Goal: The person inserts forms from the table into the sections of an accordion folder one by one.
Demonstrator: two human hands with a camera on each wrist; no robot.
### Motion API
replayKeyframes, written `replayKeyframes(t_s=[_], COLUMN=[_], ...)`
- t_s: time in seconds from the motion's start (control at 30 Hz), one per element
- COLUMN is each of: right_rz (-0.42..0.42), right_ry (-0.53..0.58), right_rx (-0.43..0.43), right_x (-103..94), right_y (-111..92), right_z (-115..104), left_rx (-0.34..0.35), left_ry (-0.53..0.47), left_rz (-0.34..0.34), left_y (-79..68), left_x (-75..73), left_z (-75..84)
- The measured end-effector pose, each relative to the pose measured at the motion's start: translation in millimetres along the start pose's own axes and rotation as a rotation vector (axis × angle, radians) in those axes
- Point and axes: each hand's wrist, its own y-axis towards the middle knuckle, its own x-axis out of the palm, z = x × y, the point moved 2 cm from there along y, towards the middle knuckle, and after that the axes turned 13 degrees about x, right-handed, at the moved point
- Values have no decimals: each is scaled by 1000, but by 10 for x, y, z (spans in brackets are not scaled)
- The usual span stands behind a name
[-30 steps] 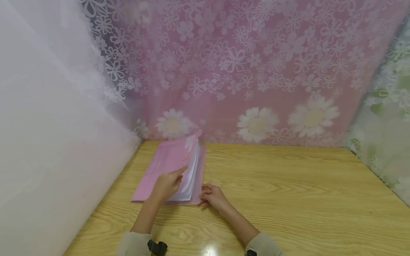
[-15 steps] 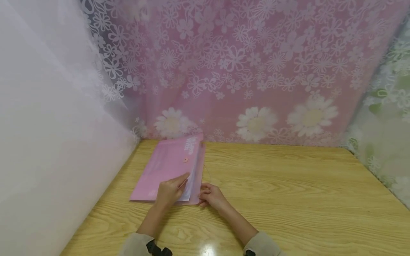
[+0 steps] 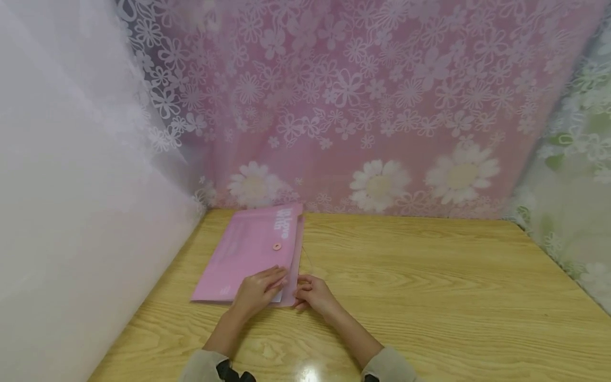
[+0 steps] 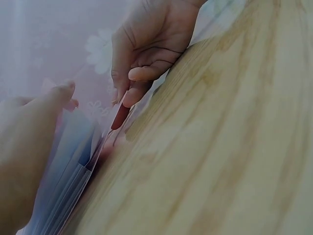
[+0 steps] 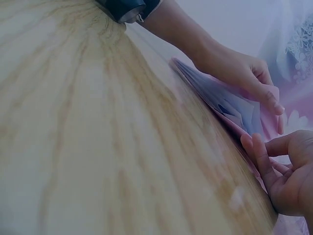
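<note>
A pink document folder [image 3: 238,249] with white lettering and a round button [image 3: 277,246] lies at the left of the table. My left hand [image 3: 260,291] is over its near right part, thumb and fingers holding the edge of the top flap. Under that raised flap, the left wrist view shows pale inner pockets or sheets [image 4: 63,176] fanned apart. At the folder's near right corner, my right hand [image 3: 315,294] pinches the edge of the lower cover [image 4: 120,115] between thumb and fingers. A thin string [image 3: 307,257] trails from the folder's right side.
The wood-grain table [image 3: 429,286] stretches to the right of the folder. A pink floral curtain [image 3: 363,106] hangs along the back edge, close behind the folder. White sheeting [image 3: 86,212] stands at the left, and a green-and-white floral curtain [image 3: 582,212] borders the right.
My left hand has brought the top flap rightward and down, covering most of the white sheets that showed before. The right hand has stayed at the lower cover's corner.
</note>
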Motion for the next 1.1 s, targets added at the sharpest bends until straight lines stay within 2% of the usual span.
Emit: replayKeyframes(t_s=[0.17, 0.33, 0.43, 0.57, 0.7, 0.83, 1.1], right_rz=[4, 2, 0, -3, -5, -4, 2], right_ry=[10, 13, 11, 8, 6, 2, -6], right_rx=[0, -8, -11, -17, -19, -13, -23], right_x=[6, 13, 12, 13, 20, 19, 12], right_y=[-5, -21, -19, -29, -24, -5, -2], right_z=[-1, -16, -20, -33, -31, -13, -23], left_rx=[-64, -129, -148, -138, -150, -174, -214], left_ry=[-42, -129, -172, -161, -119, -96, -83], left_rz=[-105, -264, -311, -353, -435, -469, -484], left_y=[-28, -36, -44, -69, -106, -134, -144], left_x=[21, 23, 38, 71, 106, 120, 128], left_z=[-7, 6, 5, -12, -31, -43, -49])
